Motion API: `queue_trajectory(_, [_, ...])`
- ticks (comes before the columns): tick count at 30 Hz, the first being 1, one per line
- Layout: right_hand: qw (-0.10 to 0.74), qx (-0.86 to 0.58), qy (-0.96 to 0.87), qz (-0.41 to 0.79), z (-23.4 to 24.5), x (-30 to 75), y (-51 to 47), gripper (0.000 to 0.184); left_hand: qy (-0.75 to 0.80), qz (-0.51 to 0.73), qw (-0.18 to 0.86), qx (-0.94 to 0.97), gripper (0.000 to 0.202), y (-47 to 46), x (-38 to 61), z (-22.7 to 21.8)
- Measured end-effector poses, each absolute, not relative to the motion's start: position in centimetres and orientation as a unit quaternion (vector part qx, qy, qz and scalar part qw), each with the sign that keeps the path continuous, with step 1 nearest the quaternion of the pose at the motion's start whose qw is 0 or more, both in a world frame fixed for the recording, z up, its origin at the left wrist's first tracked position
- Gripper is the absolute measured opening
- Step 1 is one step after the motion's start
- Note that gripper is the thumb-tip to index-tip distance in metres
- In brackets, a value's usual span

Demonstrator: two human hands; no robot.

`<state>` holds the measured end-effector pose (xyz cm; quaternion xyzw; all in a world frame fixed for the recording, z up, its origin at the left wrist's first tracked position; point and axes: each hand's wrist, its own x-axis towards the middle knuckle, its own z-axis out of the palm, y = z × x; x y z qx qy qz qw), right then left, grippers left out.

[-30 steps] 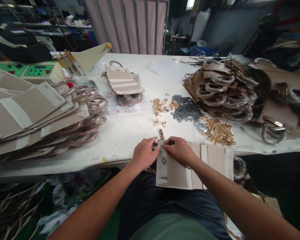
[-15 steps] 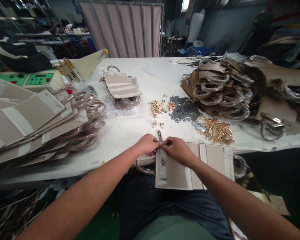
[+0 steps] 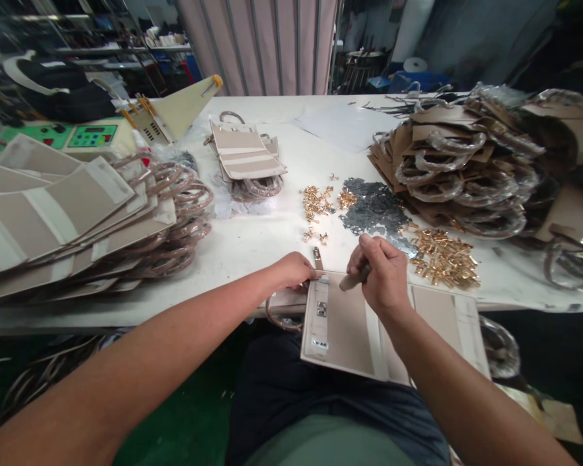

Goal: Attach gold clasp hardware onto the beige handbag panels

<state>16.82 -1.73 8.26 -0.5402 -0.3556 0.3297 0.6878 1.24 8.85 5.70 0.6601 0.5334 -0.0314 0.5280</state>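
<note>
Jutting from the right hand (image 3: 383, 275), perhaps a tool (image 3: 352, 281), partly hidden.

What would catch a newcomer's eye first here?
Probably the heap of shiny gold pieces right of centre on the white table, beside a spread of flat grey pieces. Next, the big pile of brown bags with plastic-wrapped handles behind, at right. Up front, the left hand touches a corner of a beige panel and the right hand grips a stick-like object above it.
</note>
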Motion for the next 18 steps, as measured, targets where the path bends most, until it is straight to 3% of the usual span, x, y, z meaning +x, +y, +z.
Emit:
queue_trajectory(4, [0.759, -0.462, -0.262, 0.377, 7.4, 16.2, 0.0, 0.047, 0.530, -0.030, 0.532, 0.660, 0.036, 8.7, 1.1, 5.6])
queue_trajectory(12, [0.782, -0.418, -0.160, 0.434, 6.6, 17.2, 1.3, 0.049, 0.529, -0.012, 0.538, 0.657, 0.025, 9.1, 0.7, 3.8])
queue_trajectory(15, [0.760, -0.435, -0.227, 0.427, 6.5, 16.3, 1.2, 0.048, 0.522, 0.001, 0.537, 0.663, 0.027, 9.3, 0.6, 3.3])
queue_trajectory(18, [0.671, -0.484, -0.397, 0.396, 7.1, 14.4, 1.3, 0.048, 0.510, 0.068, 0.581, 0.631, 0.031, 9.3, 0.8, 3.3])
